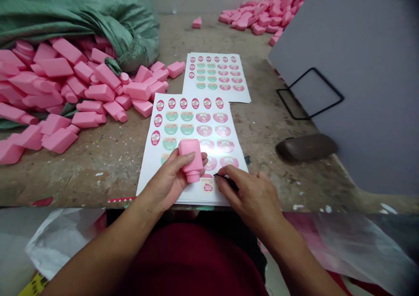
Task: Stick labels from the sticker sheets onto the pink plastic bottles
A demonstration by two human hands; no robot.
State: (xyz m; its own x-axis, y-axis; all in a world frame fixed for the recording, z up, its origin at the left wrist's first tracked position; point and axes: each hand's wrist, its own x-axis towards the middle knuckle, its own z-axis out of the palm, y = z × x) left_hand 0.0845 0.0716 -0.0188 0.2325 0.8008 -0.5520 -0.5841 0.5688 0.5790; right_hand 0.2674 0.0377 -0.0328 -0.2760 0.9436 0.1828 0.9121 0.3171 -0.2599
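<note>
My left hand is closed round a small pink plastic bottle, its neck turned toward me, above a white sticker sheet. Between the thumb and fingers of my right hand is a slim black pointed tool; whether it is tweezers or a blade I cannot tell. Its tip is at the sheet, close to a pink and cream label near the sheet's lower edge. Rows of green, pink and oval labels cover the sheet, partly hidden by my hands and the bottle.
Many pink bottles spill from a green sack at the left. Behind lies a second sticker sheet. More bottles are heaped far right. A grey panel, a black wire stand and a dark case are at the right.
</note>
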